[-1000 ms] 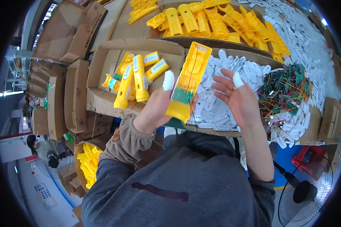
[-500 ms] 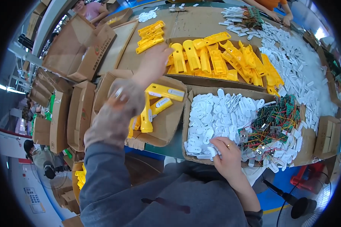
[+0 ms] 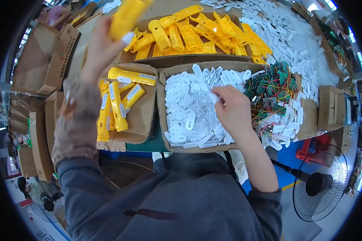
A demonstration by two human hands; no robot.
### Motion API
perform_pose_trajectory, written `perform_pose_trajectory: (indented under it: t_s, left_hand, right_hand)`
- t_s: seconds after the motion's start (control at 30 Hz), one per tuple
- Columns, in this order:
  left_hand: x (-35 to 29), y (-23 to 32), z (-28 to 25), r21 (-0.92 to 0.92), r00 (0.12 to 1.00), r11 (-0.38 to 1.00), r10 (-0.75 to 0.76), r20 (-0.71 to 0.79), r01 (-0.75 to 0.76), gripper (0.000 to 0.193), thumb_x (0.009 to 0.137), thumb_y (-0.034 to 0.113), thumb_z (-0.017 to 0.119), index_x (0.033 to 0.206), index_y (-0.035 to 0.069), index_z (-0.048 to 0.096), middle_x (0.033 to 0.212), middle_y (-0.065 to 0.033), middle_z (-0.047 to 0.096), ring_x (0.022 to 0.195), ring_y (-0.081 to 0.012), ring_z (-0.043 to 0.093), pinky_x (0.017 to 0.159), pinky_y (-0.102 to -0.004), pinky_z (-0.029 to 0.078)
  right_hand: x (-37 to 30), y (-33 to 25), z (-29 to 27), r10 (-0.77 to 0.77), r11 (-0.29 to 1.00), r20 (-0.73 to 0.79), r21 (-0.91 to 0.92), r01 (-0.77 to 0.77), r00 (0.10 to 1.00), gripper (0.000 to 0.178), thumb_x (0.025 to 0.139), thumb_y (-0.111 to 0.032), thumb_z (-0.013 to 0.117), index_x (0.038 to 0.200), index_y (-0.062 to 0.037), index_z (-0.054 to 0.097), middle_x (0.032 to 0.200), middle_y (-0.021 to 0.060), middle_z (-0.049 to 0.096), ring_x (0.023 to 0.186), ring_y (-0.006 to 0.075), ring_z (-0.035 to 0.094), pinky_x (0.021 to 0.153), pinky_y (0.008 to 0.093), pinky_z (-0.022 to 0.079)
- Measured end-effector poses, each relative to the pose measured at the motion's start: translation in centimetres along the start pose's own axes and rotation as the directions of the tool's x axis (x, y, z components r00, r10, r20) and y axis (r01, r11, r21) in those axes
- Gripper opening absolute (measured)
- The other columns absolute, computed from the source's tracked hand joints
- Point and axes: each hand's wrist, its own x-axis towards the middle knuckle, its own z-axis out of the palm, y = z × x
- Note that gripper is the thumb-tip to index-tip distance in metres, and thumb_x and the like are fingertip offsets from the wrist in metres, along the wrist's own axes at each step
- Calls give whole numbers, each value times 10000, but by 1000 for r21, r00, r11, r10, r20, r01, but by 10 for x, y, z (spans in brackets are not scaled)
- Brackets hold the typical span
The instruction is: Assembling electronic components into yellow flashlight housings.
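Note:
Up at the far left, my left hand [image 3: 100, 50] grips a yellow plastic casing [image 3: 128, 18], blurred by motion. Something white shows at its thumb tip; I cannot tell what. My right hand [image 3: 235, 110] is over a carton [image 3: 161, 108] of small white oval plastic covers [image 3: 185, 98], its fingers pinched on a white plastic piece [image 3: 214, 97] that is partly hidden. Beyond that carton lies a box of yellow casings [image 3: 185, 34], heaped at several angles. Yellow flashlight-shaped bodies [image 3: 117, 105] with white strips rest in the carton below my left hand.
Green circuit boards [image 3: 275, 86] with red and yellow wires lie beside the white covers. White parts [image 3: 285, 36] spread across the table's far right. A black fan [image 3: 319, 182] stands at the lower right. Large cardboard boxes [image 3: 58, 60] line the left side.
My left hand, before near the loose yellow casings at the back, now holds one and has moved left. My right hand has lifted from the carton's near edge with a white piece. The view has shifted.

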Motion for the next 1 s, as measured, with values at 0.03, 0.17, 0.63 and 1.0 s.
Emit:
perform_pose_trajectory:
  t_s: [0.03,0.17,0.63,1.0]
  left_hand:
    - [-16,22,-3,-442,941,852,-336,-48,282,368,765,175,665,1059,37,492,852,-78,557,743,-205,585,635,-322,486]
    - [-113,84,-3,-869,780,111,-506,368,483,377,806,156,621,1127,45,458,808,-45,526,608,-107,529,541,-239,463]
    - [-114,175,98,-810,767,-155,-261,586,566,380,881,133,575,1211,36,413,1007,-6,527,851,-71,523,719,-205,433]
    - [-116,186,114,-761,666,-215,-378,643,613,425,952,400,414,1209,65,458,838,-3,541,702,-73,511,623,-208,432]
  right_hand:
    - [9,3,7,-45,997,-20,-61,43,999,203,669,13,568,860,-19,625,791,134,611,693,274,615,606,362,494]
    - [36,-10,30,258,862,234,-494,-114,937,163,663,-31,592,820,-49,633,775,140,620,735,294,622,625,400,500]
    - [-42,-30,-28,165,301,332,880,-368,929,109,789,12,606,895,-8,586,797,14,538,519,57,487,440,177,388]
    - [-50,-25,-10,395,182,385,857,-482,834,86,870,-77,582,907,1,580,665,22,559,477,45,495,414,186,411]
